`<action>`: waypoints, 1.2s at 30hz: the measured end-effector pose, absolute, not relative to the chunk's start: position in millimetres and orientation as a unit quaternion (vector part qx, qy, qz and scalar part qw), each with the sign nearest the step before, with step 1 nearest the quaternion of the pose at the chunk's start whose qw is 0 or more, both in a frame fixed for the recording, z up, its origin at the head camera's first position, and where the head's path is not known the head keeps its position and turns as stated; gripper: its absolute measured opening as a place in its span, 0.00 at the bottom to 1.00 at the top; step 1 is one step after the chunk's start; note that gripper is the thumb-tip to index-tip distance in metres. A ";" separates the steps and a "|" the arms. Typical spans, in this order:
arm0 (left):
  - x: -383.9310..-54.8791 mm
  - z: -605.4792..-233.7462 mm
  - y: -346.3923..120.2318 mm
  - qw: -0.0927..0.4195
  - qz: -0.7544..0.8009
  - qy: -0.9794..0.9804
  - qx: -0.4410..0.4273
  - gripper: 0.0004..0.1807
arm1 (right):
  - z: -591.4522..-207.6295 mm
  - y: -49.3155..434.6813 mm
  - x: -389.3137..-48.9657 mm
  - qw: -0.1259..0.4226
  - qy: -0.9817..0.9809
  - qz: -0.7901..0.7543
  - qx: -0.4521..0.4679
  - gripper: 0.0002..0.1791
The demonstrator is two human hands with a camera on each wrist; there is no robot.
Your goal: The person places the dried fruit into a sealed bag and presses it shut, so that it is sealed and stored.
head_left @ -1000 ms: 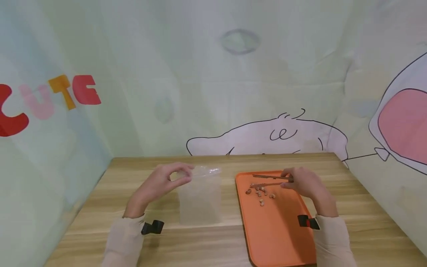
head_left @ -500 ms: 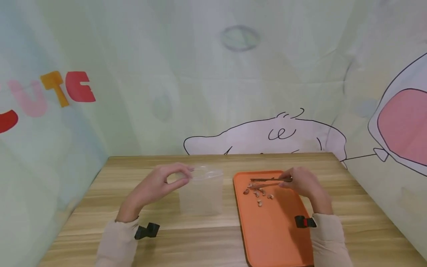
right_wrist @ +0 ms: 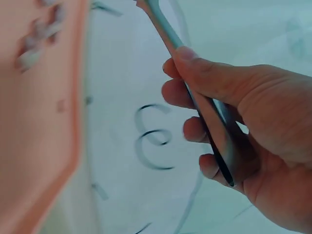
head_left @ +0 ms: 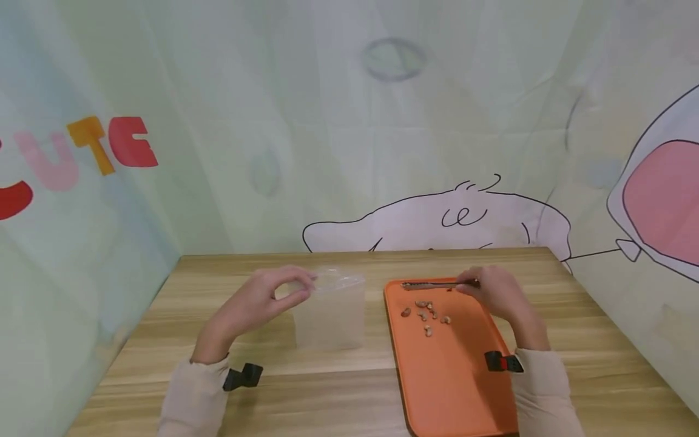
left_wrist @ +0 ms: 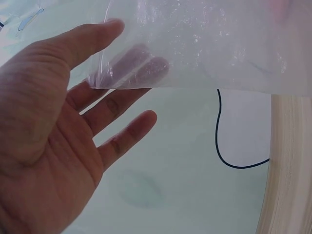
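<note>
My left hand (head_left: 262, 306) pinches the upper left corner of a clear zip bag (head_left: 330, 315), which hangs upright with its mouth partly spread. Thumb and fingers lie on either side of the film in the left wrist view, where the bag (left_wrist: 204, 48) looks see-through. My right hand (head_left: 499, 297) grips metal tongs (head_left: 434, 284), their arms squeezed together above the far end of an orange tray (head_left: 453, 376). Something small shows at the tong tips, too little to tell what. Several cashews (head_left: 428, 331) lie on the tray below the tongs.
The tray stands on a wood-grain table (head_left: 327, 400), to the right of the bag. Behind the table hangs a printed cloth backdrop (head_left: 327, 152). A black strap device (head_left: 243, 377) sits on the left wrist, another strap device (head_left: 502, 362) on the right.
The tongs' arms, apart over the cashews before, have come together and risen toward the tray's far edge. The bag has been raised a little and its mouth has spread.
</note>
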State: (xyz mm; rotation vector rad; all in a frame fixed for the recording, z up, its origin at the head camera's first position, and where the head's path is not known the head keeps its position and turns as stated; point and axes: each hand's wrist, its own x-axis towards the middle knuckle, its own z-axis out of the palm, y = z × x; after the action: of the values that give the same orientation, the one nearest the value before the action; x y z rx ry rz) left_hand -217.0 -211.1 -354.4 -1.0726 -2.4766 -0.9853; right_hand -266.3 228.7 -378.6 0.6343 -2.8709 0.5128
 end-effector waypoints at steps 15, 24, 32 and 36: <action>-217.5 -356.2 -191.1 0.122 -0.339 -0.849 -0.386 0.06 | -320.0 173.6 -226.5 0.278 -0.860 0.240 0.354 0.06; -217.6 -353.4 -187.5 0.132 -0.325 -0.848 -0.397 0.06 | -324.9 170.3 -231.9 0.209 -0.860 0.294 0.361 0.06; -216.5 -345.9 -194.3 0.101 -0.316 -0.863 -0.380 0.03 | -329.0 194.9 -237.4 0.174 -0.896 0.281 0.296 0.10; -213.8 -345.3 -202.0 0.093 -0.321 -0.868 -0.367 0.03 | -335.9 209.2 -241.6 0.116 -0.923 0.257 0.262 0.09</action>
State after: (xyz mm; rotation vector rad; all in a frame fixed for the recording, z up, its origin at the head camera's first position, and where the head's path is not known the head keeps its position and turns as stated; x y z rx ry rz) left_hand -213.8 -202.0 -345.3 -1.0894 -2.5762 -0.9522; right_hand -241.6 209.2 -335.9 0.7678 -2.7029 0.7511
